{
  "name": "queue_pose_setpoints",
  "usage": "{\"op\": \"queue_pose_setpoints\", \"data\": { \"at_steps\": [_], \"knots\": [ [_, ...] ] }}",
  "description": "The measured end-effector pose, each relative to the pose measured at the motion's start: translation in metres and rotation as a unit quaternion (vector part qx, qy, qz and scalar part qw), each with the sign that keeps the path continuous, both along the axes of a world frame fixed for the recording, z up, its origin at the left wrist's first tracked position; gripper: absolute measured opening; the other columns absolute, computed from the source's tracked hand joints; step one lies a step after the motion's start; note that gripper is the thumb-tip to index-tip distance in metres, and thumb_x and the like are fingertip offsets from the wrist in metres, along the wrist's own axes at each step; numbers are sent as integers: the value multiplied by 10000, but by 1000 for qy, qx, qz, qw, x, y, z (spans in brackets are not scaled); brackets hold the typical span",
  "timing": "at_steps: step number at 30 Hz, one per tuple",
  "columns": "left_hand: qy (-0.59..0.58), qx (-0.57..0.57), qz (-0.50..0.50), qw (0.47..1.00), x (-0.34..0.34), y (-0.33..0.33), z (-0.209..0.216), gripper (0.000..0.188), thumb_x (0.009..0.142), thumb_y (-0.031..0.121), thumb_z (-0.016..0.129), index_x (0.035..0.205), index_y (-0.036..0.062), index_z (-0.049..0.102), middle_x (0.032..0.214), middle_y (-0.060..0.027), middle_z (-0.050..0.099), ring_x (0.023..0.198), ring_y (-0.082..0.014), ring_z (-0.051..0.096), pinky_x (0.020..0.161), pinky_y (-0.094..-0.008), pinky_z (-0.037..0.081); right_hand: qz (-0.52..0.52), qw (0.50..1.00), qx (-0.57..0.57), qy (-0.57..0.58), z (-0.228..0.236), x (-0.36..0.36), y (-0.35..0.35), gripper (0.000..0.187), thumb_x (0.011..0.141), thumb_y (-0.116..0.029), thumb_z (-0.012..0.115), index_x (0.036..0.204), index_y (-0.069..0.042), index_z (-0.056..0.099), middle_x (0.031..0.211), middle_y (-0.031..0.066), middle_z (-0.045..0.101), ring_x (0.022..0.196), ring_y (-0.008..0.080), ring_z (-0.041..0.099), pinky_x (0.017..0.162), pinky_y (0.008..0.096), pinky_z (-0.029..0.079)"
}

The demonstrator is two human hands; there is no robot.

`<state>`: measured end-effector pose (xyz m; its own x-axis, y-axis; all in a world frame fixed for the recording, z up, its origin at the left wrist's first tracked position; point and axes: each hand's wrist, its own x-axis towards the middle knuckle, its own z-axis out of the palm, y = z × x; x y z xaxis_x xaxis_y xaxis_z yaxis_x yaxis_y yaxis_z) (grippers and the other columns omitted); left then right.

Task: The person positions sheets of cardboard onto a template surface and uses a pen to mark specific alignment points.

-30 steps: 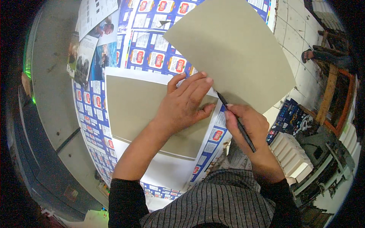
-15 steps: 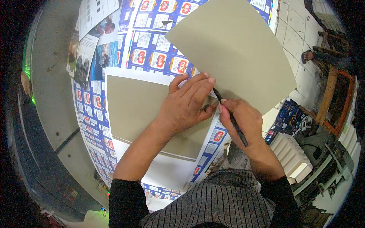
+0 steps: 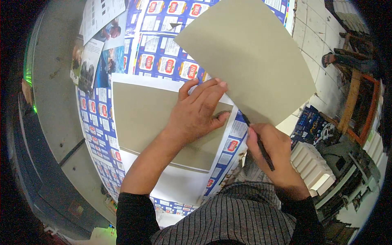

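Observation:
My left hand lies with fingers spread across a grey-brown board, which sits on a white sheet. Its fingertips reach to the lower left edge of a larger board of the same colour. In my right hand is a slim black pen-like tool, gripped between thumb and fingers. The tool's upper end is by the edge of the larger board, just right of the smaller one. Whether it is a pen or a blade, I cannot make out.
Blue printed sheets cover the table under the boards. Photo prints and papers overlap at the far left. Off the table's right side are a tiled floor, a pale ribbed block, a wooden frame and another person's foot.
My right hand has moved down and to the right with the black tool, away from my left fingertips. The left hand stays on the smaller board.

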<state>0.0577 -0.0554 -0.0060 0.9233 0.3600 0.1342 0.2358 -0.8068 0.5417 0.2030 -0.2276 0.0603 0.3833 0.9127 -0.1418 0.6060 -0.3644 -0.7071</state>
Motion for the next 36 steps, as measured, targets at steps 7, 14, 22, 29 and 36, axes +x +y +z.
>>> {"op": "queue_pose_setpoints", "data": {
  "at_steps": [7,14,22,29,36],
  "knots": [
    [10,6,-4,1000,-2,1,3,744,763,272,784,1379,113,399,1309,-54,579,1243,-198,550,1097,-434,279,-129,989,10,-70,5,34,-28,161,893,-96,683,1045,-44,690,926,132,721,829,278,705,758,347,538],
    [8,3,-2,1000,0,-1,2,759,762,274,786,1396,127,395,1309,-63,581,1250,-192,541,1106,-431,259,-269,937,136,-174,-59,132,16,229,968,-219,632,1081,-29,692,972,156,723,918,220,697,845,328,517],
    [-112,32,7,993,-4,-1,-12,771,763,285,790,1400,151,378,1345,-73,516,1246,-245,493,1062,-451,290,-295,948,71,-99,-81,151,11,275,983,-301,606,1060,-42,659,921,142,699,834,203,650,806,314,503],
    [-111,58,-9,992,-7,-1,-15,995,712,277,861,1489,128,259,1315,-128,540,1167,-307,538,988,-486,357,-320,940,64,-101,-78,152,4,269,981,-291,613,1049,-36,668,931,136,706,847,181,644,811,313,501],
    [-77,52,-6,996,-9,-2,-13,952,707,296,861,1456,114,302,1265,-100,572,1152,-285,542,970,-470,351,-320,941,51,-97,-77,152,4,290,983,-309,610,1056,-35,667,934,144,709,846,193,646,808,320,501]
  ]
}}
